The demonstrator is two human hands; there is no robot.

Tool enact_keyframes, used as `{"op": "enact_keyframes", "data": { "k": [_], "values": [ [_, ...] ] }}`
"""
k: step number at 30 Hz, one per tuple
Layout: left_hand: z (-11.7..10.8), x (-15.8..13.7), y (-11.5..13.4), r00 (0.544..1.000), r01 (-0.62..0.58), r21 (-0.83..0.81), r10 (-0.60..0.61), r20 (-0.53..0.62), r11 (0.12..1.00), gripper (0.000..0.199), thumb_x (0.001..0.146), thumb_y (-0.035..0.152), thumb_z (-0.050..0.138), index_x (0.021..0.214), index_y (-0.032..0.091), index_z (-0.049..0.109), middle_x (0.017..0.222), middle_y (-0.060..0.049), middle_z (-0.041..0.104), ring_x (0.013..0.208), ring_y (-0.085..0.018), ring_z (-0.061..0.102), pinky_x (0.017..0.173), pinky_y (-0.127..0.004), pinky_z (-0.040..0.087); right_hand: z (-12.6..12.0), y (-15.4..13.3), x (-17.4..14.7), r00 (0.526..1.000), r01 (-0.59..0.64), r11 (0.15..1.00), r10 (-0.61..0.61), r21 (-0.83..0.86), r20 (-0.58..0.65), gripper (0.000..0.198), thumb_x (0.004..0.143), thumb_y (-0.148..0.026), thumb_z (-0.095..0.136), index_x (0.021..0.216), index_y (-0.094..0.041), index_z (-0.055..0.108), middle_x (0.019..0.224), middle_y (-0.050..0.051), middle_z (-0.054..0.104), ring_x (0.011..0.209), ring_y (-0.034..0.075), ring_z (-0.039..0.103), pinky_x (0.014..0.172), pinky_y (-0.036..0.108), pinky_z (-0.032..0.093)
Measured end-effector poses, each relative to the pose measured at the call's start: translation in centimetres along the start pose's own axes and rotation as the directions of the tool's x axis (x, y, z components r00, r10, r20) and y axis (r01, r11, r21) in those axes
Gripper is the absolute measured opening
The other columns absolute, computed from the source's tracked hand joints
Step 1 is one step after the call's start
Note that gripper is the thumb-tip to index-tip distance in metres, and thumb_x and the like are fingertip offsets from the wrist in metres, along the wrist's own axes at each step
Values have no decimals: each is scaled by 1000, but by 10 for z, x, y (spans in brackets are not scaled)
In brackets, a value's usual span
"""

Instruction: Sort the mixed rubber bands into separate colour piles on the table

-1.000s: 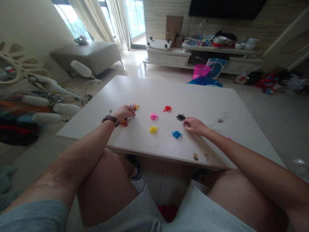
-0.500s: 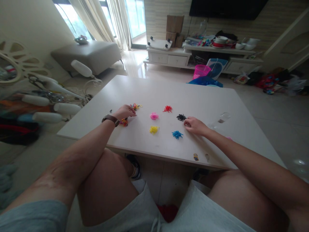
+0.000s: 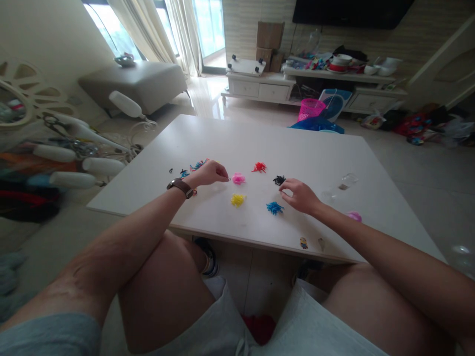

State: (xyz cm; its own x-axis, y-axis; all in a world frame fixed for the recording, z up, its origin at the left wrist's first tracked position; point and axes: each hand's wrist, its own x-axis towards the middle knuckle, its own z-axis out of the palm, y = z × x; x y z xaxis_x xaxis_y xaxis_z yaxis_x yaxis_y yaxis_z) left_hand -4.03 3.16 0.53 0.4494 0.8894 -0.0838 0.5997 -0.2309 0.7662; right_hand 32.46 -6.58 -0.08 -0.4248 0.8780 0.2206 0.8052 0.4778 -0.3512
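Observation:
Small piles of what look like little rubber bands lie on the white table (image 3: pixel 315 148): a pink pile (image 3: pixel 238 178), a red pile (image 3: pixel 259 167), a yellow pile (image 3: pixel 238 200), a blue pile (image 3: pixel 275 207) and a black pile (image 3: pixel 279 180). My left hand (image 3: pixel 211 173), with a watch on the wrist, is pinched just left of the pink pile, a tiny dark band (image 3: pixel 229 180) at its fingertips. Behind and under it, a mixed-colour pile (image 3: pixel 199 164) is partly hidden. Beside the black pile my right hand (image 3: pixel 299 194) has thumb and forefinger slightly apart, nothing visible between them.
A clear plastic bottle (image 3: pixel 348 181) lies at the right, with a pink item (image 3: pixel 354 216) near my forearm. A minion figure (image 3: pixel 304 243) and a small clear piece (image 3: pixel 321 244) lie near the front edge. A lamp with white shades (image 3: pixel 126 104) stands beyond the left edge.
My left hand has moved right from the mixed pile to beside the pink pile. My right hand has shifted slightly and its thumb and forefinger have parted.

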Motion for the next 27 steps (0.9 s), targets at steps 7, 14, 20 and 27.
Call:
{"op": "enact_keyframes", "data": {
  "k": [7,14,20,27],
  "values": [
    [49,-7,59,963,-187,-225,224,151,956,19,72,31,79,75,13,77,69,-6,73,64,-14,64,61,-25,48,-1,-58,-9,940,336,941,-338,36,39,22,92,-17,56,109,-22,68,131,12,62,114,27,59,99,47,51],
    [76,-7,86,923,-230,-260,294,246,938,10,72,22,79,77,13,77,69,-4,74,66,-14,66,63,-23,49,5,-63,-10,936,345,939,-345,11,74,21,91,-16,57,109,-18,68,114,11,70,109,28,60,97,45,51],
    [81,11,81,933,-202,-236,260,248,951,12,71,26,79,74,15,76,65,-4,72,63,-14,65,60,-24,48,-1,-60,0,965,247,969,-245,-10,90,25,101,-24,47,90,-19,69,92,9,70,89,22,63,84,35,48],
    [83,21,78,946,-184,-178,223,236,967,14,73,29,74,76,15,74,64,-5,69,61,-15,63,57,-25,46,-2,-36,5,986,145,989,-141,-38,89,30,100,-28,48,79,-19,67,84,7,66,80,19,59,77,32,45]
  ]
}}
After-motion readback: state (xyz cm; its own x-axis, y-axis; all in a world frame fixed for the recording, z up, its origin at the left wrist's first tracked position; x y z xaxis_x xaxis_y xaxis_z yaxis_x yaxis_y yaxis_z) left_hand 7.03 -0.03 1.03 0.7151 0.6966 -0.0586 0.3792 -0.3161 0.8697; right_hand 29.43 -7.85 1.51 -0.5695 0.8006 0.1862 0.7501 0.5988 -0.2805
